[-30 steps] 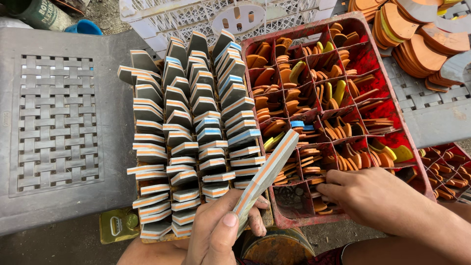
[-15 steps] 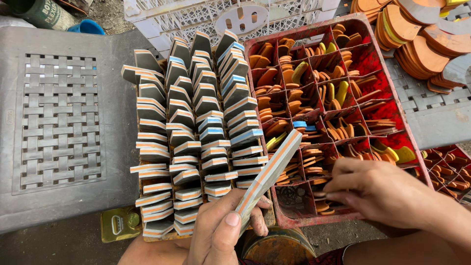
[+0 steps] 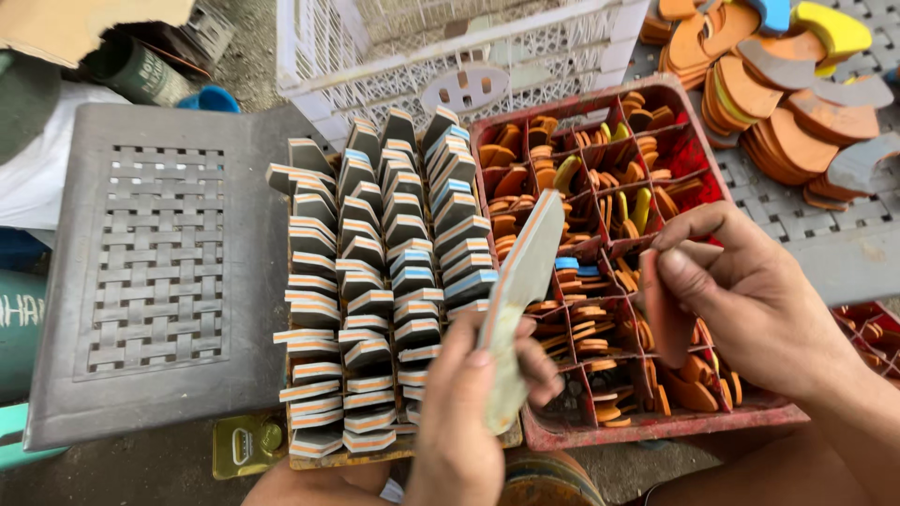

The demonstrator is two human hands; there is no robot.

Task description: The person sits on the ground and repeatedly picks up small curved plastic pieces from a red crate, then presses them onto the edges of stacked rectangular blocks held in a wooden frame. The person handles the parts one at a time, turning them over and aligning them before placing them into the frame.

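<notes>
My left hand grips a long layered foam piece, grey with orange and blue edge stripes, held upright near the bottom centre. My right hand pinches a flat reddish-brown foam piece just above the red divided crate. The crate's compartments hold many small orange, yellow and blue foam cutouts. To the left stand rows of stacked grey wedge pieces with orange and blue layers.
A grey woven-top plastic stool lies at the left. A white lattice crate sits behind. Loose orange, grey and yellow curved foam pieces are piled at the top right on a grey surface. A small brass padlock rests below the stool.
My right hand has lifted out of the red crate with a reddish-brown piece pinched in it and moved toward the layered piece. The left hand keeps its hold.
</notes>
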